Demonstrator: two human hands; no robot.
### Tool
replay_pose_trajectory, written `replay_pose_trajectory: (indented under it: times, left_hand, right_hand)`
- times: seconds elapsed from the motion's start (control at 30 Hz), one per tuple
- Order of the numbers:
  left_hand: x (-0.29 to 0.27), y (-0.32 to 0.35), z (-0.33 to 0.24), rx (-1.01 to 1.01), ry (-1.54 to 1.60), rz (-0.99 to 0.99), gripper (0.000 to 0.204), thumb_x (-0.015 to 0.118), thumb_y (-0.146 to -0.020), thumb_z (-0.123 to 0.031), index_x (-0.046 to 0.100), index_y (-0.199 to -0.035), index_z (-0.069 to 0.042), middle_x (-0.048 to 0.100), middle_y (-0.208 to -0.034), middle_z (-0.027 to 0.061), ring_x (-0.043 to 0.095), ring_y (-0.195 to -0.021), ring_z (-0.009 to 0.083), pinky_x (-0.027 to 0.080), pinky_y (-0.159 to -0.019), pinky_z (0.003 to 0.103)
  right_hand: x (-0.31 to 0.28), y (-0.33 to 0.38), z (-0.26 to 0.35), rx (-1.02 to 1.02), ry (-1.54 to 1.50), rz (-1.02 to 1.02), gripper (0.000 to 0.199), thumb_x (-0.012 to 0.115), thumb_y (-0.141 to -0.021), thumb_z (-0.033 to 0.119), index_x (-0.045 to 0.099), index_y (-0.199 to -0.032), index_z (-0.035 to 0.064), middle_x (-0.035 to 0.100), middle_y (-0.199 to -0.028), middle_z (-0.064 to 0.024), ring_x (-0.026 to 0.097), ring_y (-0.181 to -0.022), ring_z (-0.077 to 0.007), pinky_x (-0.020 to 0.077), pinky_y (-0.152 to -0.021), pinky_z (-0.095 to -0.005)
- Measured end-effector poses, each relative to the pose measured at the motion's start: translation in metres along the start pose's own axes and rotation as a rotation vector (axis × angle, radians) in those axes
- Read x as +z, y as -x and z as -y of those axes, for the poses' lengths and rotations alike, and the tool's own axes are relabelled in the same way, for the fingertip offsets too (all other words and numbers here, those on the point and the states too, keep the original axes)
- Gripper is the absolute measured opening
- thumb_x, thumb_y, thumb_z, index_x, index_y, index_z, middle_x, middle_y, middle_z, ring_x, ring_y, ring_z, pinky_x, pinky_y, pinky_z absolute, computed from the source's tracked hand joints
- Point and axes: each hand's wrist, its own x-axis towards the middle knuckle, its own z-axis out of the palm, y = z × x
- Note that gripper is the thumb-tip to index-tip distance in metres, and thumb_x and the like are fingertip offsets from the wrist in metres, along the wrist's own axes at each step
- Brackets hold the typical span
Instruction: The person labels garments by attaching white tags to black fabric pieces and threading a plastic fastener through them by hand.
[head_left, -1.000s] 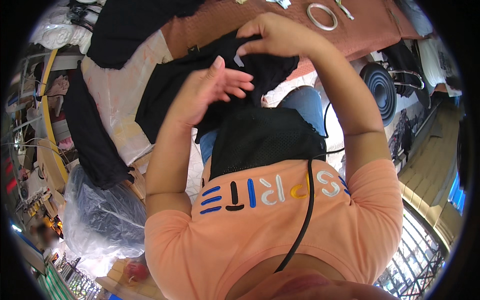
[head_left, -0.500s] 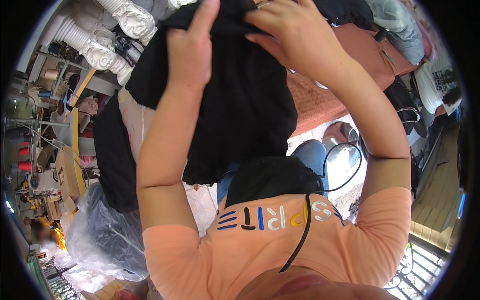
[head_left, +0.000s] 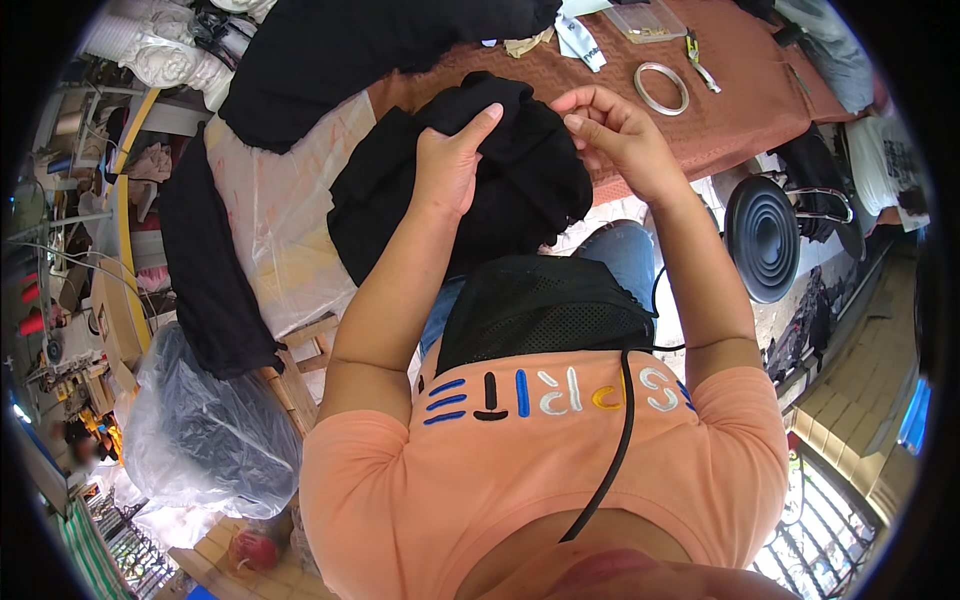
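Note:
A bunched black cloth garment [head_left: 530, 190] is held up in front of me, over my lap and the near edge of the table. My left hand [head_left: 455, 160] is closed on its upper left part, thumb lying on top and the other fingers hidden in the folds. At the garment's right edge is my right hand [head_left: 615, 135], thumb and forefinger brought together in a pinch. What sits between those fingertips, if anything, is too small to make out. Another black cloth [head_left: 340, 60] lies across the table beyond.
On the brown-covered table [head_left: 730, 125] are a tape roll [head_left: 641, 92], yellow-handled thread snips [head_left: 700, 65], white labels [head_left: 578, 42] and a clear box [head_left: 645, 32]. A round black stool [head_left: 762, 240] stands right. Black cloth [head_left: 215, 260] hangs left, above a plastic bag [head_left: 210, 450].
Both hands have come down and nearer to me, farther apart. The garment, spread long before, is now gathered into a bundle. The table's small items have come into view.

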Motion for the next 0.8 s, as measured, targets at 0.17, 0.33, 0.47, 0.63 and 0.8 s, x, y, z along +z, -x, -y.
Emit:
replay_pose_trajectory:
  times: [0.17, 0.33, 0.47, 0.63, 0.8]
  left_hand:
    - [0.007, 0.006, -0.001, 0.034, -0.132, -0.067, 0.020, 0.075, -0.075, -0.008, 0.067, -0.091, 0.001, 0.066, -0.090, 0.0055, 0.062, -0.080, 0.0109, 0.049, -0.075, 0.024]
    - [0.015, 0.007, -0.005, 0.159, -0.109, -0.106, 0.018, 0.076, -0.073, -0.007, 0.067, -0.086, 0.002, 0.066, -0.086, 0.0052, 0.062, -0.077, 0.0100, 0.049, -0.072, 0.023]
    - [0.007, 0.004, -0.005, 0.164, -0.094, -0.177, 0.014, 0.077, -0.072, -0.007, 0.067, -0.076, 0.002, 0.065, -0.077, 0.0018, 0.059, -0.066, 0.0069, 0.046, -0.062, 0.020]
    - [0.008, 0.002, -0.006, 0.151, -0.115, -0.225, 0.019, 0.079, -0.071, -0.009, 0.064, -0.062, -0.002, 0.059, -0.065, -0.0036, 0.051, -0.054, 0.0036, 0.039, -0.052, 0.019]
    - [0.005, 0.004, -0.007, 0.149, -0.134, -0.268, 0.019, 0.079, -0.070, -0.010, 0.063, -0.063, -0.002, 0.059, -0.066, -0.0029, 0.052, -0.055, 0.0033, 0.037, -0.049, 0.019]
  right_hand:
    - [0.006, 0.010, 0.020, -0.082, 0.537, -0.104, 0.016, 0.064, -0.084, 0.019, 0.065, -0.097, 0.0090, 0.061, -0.070, -0.0023, 0.058, -0.062, -0.0105, 0.0437, -0.053, -0.0278]
    - [-0.015, 0.021, 0.030, -0.449, 1.077, -0.315, 0.015, 0.067, -0.080, 0.020, 0.067, -0.088, 0.0076, 0.062, -0.073, -0.0099, 0.059, -0.065, -0.0259, 0.0458, -0.058, -0.0317]
    - [-0.040, 0.018, 0.032, -0.518, 0.926, -0.527, 0.015, 0.067, -0.081, 0.019, 0.068, -0.092, 0.0096, 0.063, -0.080, -0.0116, 0.061, -0.069, -0.0280, 0.0474, -0.062, -0.0310]
    - [-0.065, 0.028, 0.033, -0.433, 0.940, -0.809, 0.016, 0.064, -0.085, 0.017, 0.068, -0.094, 0.0049, 0.066, -0.081, -0.0074, 0.060, -0.068, -0.0153, 0.0467, -0.064, -0.0256]
    - [-0.078, 0.022, 0.039, -0.684, 0.716, -0.989, 0.016, 0.062, -0.088, 0.014, 0.068, -0.095, 0.0007, 0.066, -0.077, -0.0021, 0.054, -0.069, -0.0030, 0.0422, -0.064, -0.0162]
